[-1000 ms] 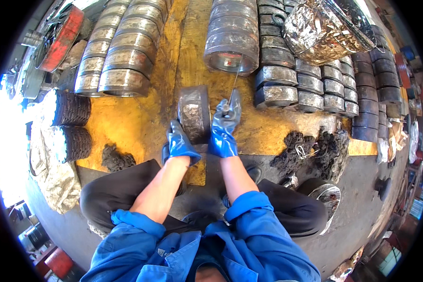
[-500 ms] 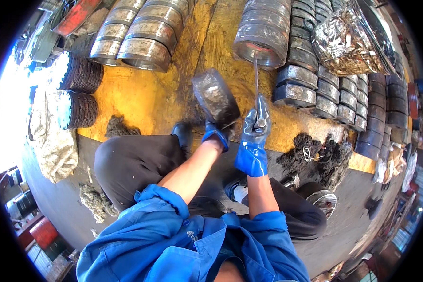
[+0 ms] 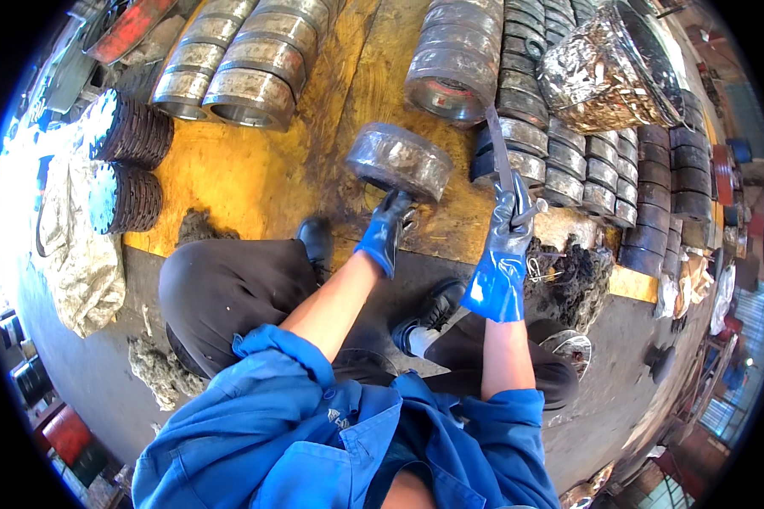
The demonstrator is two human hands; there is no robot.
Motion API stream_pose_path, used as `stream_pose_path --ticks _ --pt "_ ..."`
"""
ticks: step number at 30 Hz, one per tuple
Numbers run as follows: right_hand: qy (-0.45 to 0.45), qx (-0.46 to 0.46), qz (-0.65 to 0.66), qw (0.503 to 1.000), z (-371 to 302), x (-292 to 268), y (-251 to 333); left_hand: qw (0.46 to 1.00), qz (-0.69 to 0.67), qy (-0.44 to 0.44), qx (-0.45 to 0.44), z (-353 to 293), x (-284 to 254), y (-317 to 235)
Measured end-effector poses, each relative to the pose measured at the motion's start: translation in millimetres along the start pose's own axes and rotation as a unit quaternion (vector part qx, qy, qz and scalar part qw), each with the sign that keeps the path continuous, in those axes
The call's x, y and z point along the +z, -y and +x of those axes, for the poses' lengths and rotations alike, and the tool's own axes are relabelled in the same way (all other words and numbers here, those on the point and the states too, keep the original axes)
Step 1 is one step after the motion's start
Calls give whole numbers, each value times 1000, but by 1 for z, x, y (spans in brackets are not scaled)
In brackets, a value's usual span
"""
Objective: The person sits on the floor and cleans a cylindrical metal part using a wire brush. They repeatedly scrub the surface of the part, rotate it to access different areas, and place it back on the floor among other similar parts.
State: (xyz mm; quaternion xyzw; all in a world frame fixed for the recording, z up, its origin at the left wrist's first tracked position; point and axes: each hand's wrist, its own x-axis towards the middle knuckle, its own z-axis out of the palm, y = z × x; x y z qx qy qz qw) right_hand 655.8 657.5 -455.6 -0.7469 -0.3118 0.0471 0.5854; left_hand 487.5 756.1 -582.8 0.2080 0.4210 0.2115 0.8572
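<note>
Both hands wear blue rubber gloves with dark, grimy palms and fingers. My left hand point(image 3: 388, 231) is closed on the near lower rim of a thick steel ring point(image 3: 409, 159), tilted above the yellow floor; its fingertips are partly hidden inside the ring. My right hand point(image 3: 505, 242) is wrapped round the handle of a long flat metal file point(image 3: 497, 144). The file points away from me, its blade apart from the ring and its tip near a row of stacked rings point(image 3: 454, 72). The round handle end sticks out beside my thumb.
More rings point(image 3: 255, 81) lie in rows at the far left, with dark toothed discs point(image 3: 127, 199) nearer. Rows of rings point(image 3: 569, 170) fill the right, below a wire basket of metal scraps point(image 3: 607, 72). Dark fibrous waste point(image 3: 581, 284) lies by my right knee, a pale sack point(image 3: 85, 254) at left.
The steel ring has turned from a steep slant to nearly level, its opening now facing me. My right hand and the file have moved right, away from the ring. The view has shifted slightly.
</note>
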Motion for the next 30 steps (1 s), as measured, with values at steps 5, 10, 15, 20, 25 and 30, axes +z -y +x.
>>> stream_pose_path --ticks 5,10,15,20,25,30 --pt "63 52 49 995 5 -54 53 972 184 -40 141 -7 21 -6" --pt "52 -11 -31 998 4 -122 70 882 349 -171 265 5 57 -13" --pt "5 81 22 996 2 -127 85 728 665 -100 135 84 80 -80" --pt "6 122 114 986 19 -113 100 897 424 -103 64 106 28 -125" --pt "80 188 112 972 15 -111 84 952 287 -77 77 32 72 -202" --pt "143 308 197 920 5 -75 35 858 438 -61 260 -47 110 -302"
